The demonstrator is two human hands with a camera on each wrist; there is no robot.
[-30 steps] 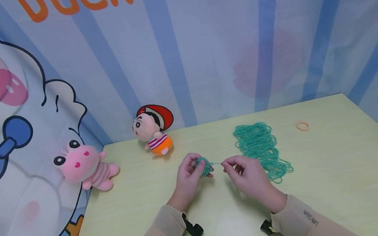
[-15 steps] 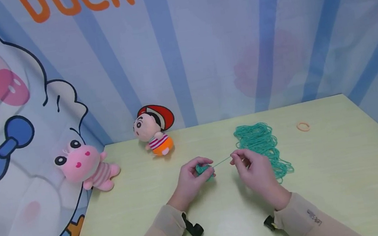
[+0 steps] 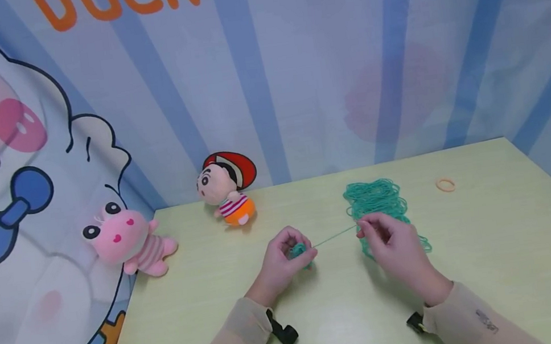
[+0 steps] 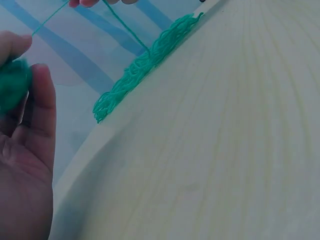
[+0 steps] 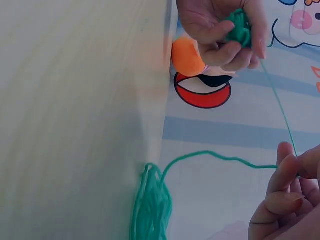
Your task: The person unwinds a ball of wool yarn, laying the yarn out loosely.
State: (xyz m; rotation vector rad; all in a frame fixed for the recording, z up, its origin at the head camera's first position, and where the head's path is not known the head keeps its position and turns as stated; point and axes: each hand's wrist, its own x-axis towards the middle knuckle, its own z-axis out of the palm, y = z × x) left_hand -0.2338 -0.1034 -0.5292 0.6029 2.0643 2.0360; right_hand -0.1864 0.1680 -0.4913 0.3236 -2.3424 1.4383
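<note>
A small ball of green yarn is held in my left hand, between thumb and fingers. From it a taut strand runs to my right hand, whose thumb and forefinger pinch it. Beyond that pinch, in the right wrist view, the yarn sags over to a loose heap of green yarn on the table, partly hidden behind my right hand in the head view. The left wrist view shows the ball at its left edge, with the yarn heap farther off.
On the pale table, a pink hippo plush sits at the left edge. A doll in a red cap stands near the back. An orange ring lies right of the yarn heap. A printed cloth hangs behind.
My right hand has moved to the right, drawing out a longer strand from the ball. The left hand stays nearly in place, with the ball turned a little in its fingers.
</note>
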